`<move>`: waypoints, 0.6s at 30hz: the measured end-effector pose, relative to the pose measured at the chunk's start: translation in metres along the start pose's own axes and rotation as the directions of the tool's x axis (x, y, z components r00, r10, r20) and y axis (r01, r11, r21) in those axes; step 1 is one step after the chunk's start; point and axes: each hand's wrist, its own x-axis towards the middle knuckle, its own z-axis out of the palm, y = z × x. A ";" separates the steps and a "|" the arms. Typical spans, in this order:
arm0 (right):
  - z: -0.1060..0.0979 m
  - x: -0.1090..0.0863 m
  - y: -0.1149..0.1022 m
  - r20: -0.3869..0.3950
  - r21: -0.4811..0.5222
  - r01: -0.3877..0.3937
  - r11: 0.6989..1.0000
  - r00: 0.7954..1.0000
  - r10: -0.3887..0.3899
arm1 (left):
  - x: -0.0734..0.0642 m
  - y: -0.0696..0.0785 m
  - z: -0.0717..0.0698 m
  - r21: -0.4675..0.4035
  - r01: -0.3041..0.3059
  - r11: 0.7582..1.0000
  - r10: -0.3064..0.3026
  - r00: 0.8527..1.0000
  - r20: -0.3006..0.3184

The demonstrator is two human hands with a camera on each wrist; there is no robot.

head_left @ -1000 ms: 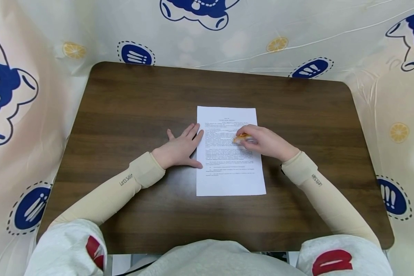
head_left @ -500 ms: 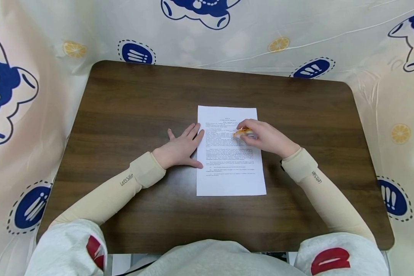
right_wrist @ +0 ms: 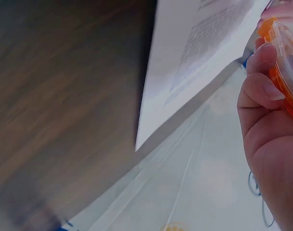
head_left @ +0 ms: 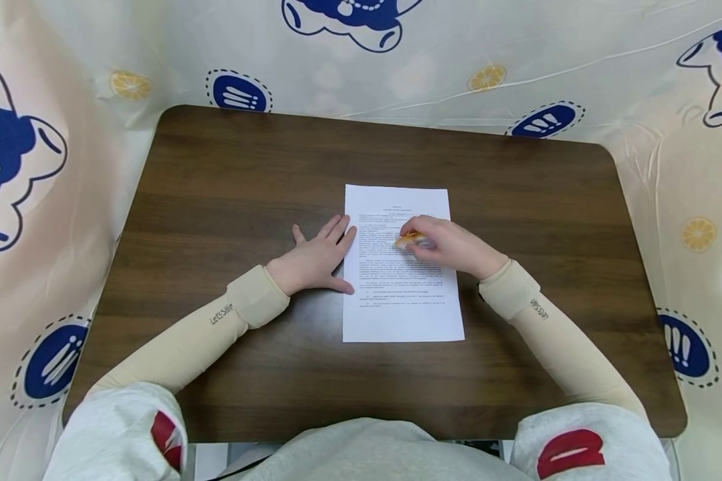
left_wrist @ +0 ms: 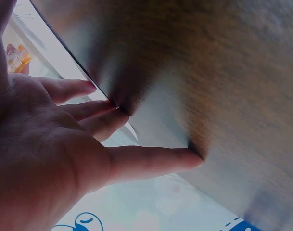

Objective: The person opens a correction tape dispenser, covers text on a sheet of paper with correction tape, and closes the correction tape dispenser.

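A white sheet of printed paper (head_left: 397,325) lies on the dark wooden table (head_left: 241,180). My left hand (head_left: 315,262) rests with spread fingers at the sheet's left edge, some fingertips on the paper and others on the wood. Between the thumb and curled fingers of my right hand (head_left: 457,247) is a small orange and clear plastic correction tape dispenser (right_wrist: 289,65). In the head view its tip is over the middle lines of text, partly covered by the fingers. Whether the tip touches the paper cannot be told.
A pale patterned curtain (head_left: 349,80) hangs behind the table's far edge and along both sides. Beige sleeves (head_left: 198,337) cover both forearms. The person's body is close to the table's near edge.
My right hand first went slightly up the page, then moved left and a little down with the correction tape dispenser. The left hand and the paper have stayed in place.
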 end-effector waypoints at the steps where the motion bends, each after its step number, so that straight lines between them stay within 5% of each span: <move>1: 0.002 0.002 -0.002 0.013 -0.003 0.003 1.000 1.000 -0.003 | 0.000 0.000 0.000 -0.001 0.000 1.000 0.000 1.000 0.001; 18: 0.021 0.020 -0.019 0.049 -0.074 0.093 0.993 0.995 -0.090 | 0.003 -0.002 0.003 0.013 -0.001 1.000 0.001 1.000 -0.002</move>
